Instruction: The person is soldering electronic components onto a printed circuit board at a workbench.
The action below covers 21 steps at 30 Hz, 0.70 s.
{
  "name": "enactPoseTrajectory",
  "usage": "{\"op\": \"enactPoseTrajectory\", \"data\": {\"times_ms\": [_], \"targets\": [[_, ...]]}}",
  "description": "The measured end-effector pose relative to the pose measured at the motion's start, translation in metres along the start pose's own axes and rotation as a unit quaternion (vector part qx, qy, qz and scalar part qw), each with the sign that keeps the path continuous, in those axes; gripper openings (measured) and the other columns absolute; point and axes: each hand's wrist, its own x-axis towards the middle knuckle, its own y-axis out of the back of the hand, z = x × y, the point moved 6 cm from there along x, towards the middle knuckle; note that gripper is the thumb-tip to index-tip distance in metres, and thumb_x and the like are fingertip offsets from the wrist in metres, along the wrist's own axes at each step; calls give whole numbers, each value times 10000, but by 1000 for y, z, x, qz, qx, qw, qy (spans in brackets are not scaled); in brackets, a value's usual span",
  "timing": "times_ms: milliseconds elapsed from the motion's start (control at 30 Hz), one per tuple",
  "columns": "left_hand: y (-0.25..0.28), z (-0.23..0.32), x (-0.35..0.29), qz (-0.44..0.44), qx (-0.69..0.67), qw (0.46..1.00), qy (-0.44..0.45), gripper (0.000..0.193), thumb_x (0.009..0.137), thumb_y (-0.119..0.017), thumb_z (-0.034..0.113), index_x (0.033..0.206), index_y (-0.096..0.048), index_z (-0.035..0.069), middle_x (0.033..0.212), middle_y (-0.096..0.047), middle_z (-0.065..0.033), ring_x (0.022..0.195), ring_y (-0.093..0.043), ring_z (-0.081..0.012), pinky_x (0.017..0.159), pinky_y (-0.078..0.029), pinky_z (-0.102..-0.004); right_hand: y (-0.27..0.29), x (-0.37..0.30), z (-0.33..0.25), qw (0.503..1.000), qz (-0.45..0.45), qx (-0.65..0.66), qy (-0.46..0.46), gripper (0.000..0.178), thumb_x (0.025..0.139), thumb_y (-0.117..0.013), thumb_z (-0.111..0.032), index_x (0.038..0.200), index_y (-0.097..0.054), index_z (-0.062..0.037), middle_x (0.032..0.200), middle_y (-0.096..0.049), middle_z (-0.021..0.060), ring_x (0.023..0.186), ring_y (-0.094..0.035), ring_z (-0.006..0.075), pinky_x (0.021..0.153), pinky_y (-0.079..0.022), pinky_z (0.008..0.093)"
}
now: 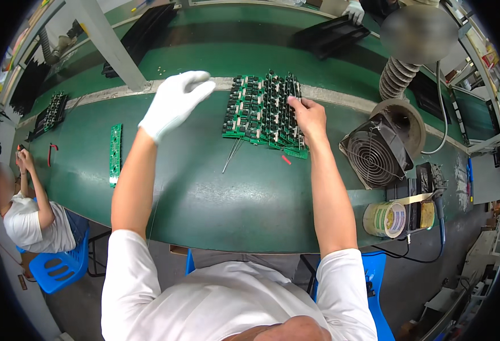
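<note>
circuit boards [264,111], green and crowded with dark components, stand packed on edge in a leaning stack on the green work table [233,193], close to the pale strip that runs across it. right hand [308,116], bare, rests on the right end of that stack, its fingertips [293,101] pinched on the top edge of 1 of the boards, so it grips a board there. left hand [174,103], in a white glove, hangs in the air above the table, left of the stack and well apart from it, fingers loosely curled and holding nothing. thin metal tweezers [232,154] lie on the table just below the left part of the stack, and a small red piece [286,159] lies near its lower right corner. 1 long narrow green board [114,153] lies flat by itself far to the left. beyond it, another batch of dark boards [51,113] sits near the table's left edge. a grey fan [374,159] stands at the right, with a roll of tape [385,219] nearer the front edge. a seated person [28,210] in a white shirt works at the left end of the table, and a gloved hand of another person [353,10] shows at the far side.
</note>
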Motion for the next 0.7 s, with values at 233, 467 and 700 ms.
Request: {"op": "enactPoseTrajectory", "data": {"times_ms": [233,467,700], "targets": [[26,32,-131,114,-134,981,81,407,863,-704,121,1229,-641,-47,1100,-709,-145,870,-667,-171,811,-527,-265,23,-36,-13,995,26,36,90,588,765,-814,-261,1242,-641,36,1101,-682,168,960,-649,217,832,-517,304],[-41,61,-158,150,39,979,-129,512,778,-762,157,1269,-635,83,1201,-673,-78,917,-649,-191,781,-513,-274,47,-165,-44,923,-262,-49,276,708,674,-881,-188,1304,-613,-9,1136,-694,135,970,-644,205,873,-508,320],[-85,64,-156,-36,84,958,-271,408,728,-752,96,1126,-678,42,1147,-696,-95,926,-673,-244,796,-524,-305,95,-214,-14,927,-153,-76,334,816,600,-905,-160,1338,-587,-19,1192,-698,120,1067,-655,243,975,-475,352]]}}
